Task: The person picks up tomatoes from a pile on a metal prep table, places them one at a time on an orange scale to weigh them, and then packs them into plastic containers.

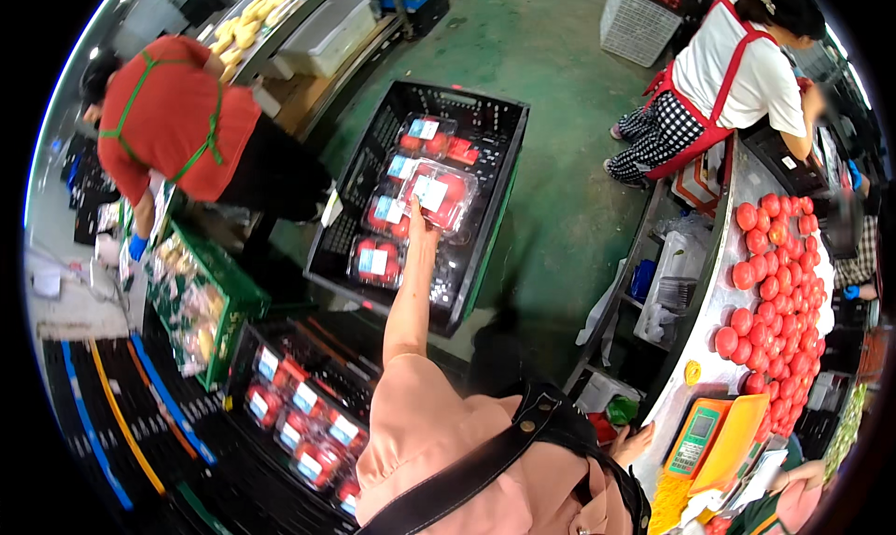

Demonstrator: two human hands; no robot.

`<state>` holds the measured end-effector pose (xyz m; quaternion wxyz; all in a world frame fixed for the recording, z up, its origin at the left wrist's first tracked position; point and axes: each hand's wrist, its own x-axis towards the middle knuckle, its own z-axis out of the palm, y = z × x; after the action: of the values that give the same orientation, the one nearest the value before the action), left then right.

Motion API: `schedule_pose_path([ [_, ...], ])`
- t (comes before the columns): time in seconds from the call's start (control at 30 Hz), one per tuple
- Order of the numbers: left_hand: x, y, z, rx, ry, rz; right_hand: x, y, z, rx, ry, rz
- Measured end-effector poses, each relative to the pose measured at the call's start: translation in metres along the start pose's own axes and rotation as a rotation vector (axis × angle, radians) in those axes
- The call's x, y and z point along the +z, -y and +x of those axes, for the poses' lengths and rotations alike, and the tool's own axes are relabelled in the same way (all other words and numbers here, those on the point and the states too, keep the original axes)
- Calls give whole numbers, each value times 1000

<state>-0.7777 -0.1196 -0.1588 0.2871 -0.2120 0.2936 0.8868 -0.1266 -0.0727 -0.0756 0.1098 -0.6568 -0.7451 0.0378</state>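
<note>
My left hand [424,228] reaches out over a black plastic crate [490,108] and holds a clear plastic pack of tomatoes [448,192] with a label on its lid. The thumb or a finger lies on top; the rest of the grip is hidden. Below and left of this pack, more packs of tomatoes [378,261] lie along the crate's left side. My right hand [633,444] is at the edge of the metal table [689,346], its fingers apart and nothing seen in it. Many loose tomatoes [777,290] lie on that table, beside an orange scale [693,437] with a keypad.
Another black crate [241,353] with tomato packs stands lower left, near a green crate [231,290] of bagged produce. A person in a red top [175,115] bends at the left; one in a red apron [721,80] stands upper right. Part of another co-worker shows lower right.
</note>
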Motion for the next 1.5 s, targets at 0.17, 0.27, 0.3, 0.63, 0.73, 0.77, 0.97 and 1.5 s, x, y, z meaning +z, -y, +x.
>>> schedule_pose_path([
  [0.17,62,44,100,-268,-308,378,-5,-3,-9,74,37,49],
  [0.27,59,67,112,-119,-207,636,-43,11,0,137,14,19],
  [0.3,49,49,132,-131,-36,553,-54,5,6,97,-41,-68],
  [0.63,160,198,-136,868,754,1393,-284,-201,-194,1491,-215,-1180],
  [0.73,141,294,-242,573,1360,1427,-259,-299,-361,1112,-159,-1148],
  [0.77,138,309,-273,535,1545,1393,-255,-304,-347,1135,-173,-846],
  [0.97,88,402,-383,327,2276,1134,-289,-293,-342,1063,-365,328],
  [1.5,70,420,-406,477,2305,1401,-297,-261,-320,854,-601,-526],
])
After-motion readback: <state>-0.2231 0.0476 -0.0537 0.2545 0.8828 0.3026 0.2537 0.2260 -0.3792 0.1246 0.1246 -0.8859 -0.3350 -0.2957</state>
